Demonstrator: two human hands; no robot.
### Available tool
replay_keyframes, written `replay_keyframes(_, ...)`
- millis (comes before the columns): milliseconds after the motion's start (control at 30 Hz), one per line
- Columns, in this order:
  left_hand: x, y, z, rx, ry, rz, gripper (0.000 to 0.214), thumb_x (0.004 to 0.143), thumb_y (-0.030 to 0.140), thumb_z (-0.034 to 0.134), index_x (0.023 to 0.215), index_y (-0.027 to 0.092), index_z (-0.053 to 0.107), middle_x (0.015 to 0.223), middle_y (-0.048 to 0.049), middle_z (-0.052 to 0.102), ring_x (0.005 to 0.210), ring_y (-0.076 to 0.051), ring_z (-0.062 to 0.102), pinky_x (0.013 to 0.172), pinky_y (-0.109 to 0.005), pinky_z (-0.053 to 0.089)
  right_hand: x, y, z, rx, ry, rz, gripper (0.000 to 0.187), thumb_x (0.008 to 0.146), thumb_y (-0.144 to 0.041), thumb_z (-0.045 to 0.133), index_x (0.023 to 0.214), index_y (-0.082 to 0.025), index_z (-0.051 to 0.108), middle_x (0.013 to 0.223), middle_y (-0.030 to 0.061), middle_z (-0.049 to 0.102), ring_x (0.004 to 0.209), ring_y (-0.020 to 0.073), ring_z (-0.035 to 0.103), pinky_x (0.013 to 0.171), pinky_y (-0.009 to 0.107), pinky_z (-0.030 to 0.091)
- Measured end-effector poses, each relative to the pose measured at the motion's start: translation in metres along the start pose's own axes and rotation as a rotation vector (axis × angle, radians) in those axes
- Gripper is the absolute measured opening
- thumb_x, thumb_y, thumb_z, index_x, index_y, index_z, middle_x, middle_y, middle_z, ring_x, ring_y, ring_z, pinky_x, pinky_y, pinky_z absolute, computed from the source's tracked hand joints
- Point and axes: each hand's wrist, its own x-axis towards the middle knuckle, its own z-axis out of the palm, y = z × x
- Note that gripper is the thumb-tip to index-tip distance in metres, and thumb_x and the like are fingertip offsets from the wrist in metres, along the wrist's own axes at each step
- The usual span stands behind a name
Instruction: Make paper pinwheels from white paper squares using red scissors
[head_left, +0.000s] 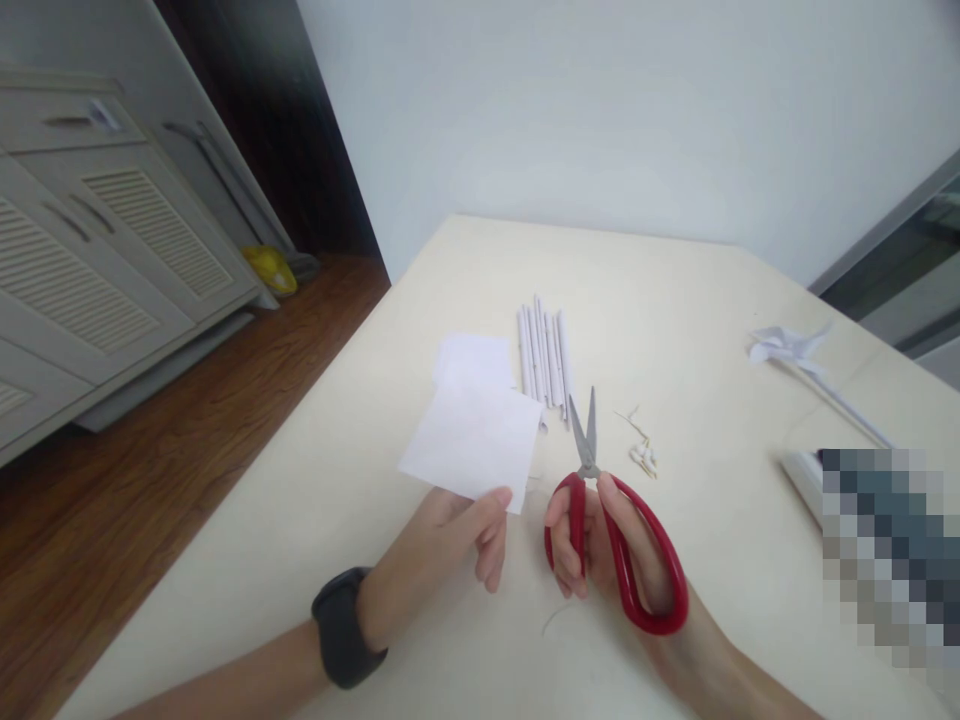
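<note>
Between the thumb and fingers of my left hand [469, 525] is a square sheet of white paper [472, 440], pinched at its near edge. My right hand [600, 545] grips red-handled scissors [590, 460], fingers and thumb through the loops. The blades point away from me and are slightly apart, just right of the paper and not touching it. Beyond the held sheet lies more white paper [472, 355], partly covered by it. Several rolled white paper sticks [544, 350] rest side by side on the table [645, 310], past the scissor tips.
A small tangle of thin pieces with white tips [643, 455] lies right of the scissors. A white paper pinwheel on a stick [795, 350] rests at the far right, beyond a pixelated object [892, 540]. Left of the table are a wooden floor [300, 350] and a louvred cabinet [112, 250].
</note>
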Motion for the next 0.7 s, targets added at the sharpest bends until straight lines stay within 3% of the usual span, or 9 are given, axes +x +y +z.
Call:
replay_keyframes(233, 0.002, 0.001, 0.000, -0.016, 0.016, -0.021, 0.045, 0.087, 0.035, 0.038, 0.045, 0.020, 0.034, 0.038, 0.0038, 0.043, 0.039, -0.011, 0.043, 0.053, -0.027, 0.038, 0.001, 0.000, 0.000, 0.030, 0.012, 0.013, 0.063, 0.086, -0.062, 0.019, 0.080, -0.014, 0.059, 0.053, 0.0005, 0.050, 0.052, 0.0131, 0.048, 0.056, 0.027, 0.037)
replay_keyframes(500, 0.004, 0.001, -0.001, -0.011, 0.005, -0.027, 0.044, 0.088, 0.035, 0.038, 0.046, 0.020, 0.034, 0.038, 0.0039, 0.043, 0.041, -0.011, 0.045, 0.056, -0.027, 0.038, 0.003, -0.009, 0.009, 0.089, -0.087, -0.052, 0.058, 0.090, -0.054, 0.019, 0.077, -0.015, 0.059, 0.055, 0.0005, 0.051, 0.056, 0.0129, 0.048, 0.061, 0.027, 0.036)
replay_keyframes(700, 0.003, 0.001, 0.002, 0.007, 0.018, -0.026, 0.046, 0.087, 0.036, 0.039, 0.044, 0.020, 0.035, 0.038, 0.0037, 0.043, 0.041, -0.012, 0.045, 0.058, -0.027, 0.039, 0.001, -0.008, 0.017, 0.094, -0.140, -0.049, 0.063, 0.087, -0.061, 0.019, 0.071, -0.015, 0.059, 0.052, -0.0003, 0.046, 0.053, 0.0125, 0.044, 0.060, 0.028, 0.035)
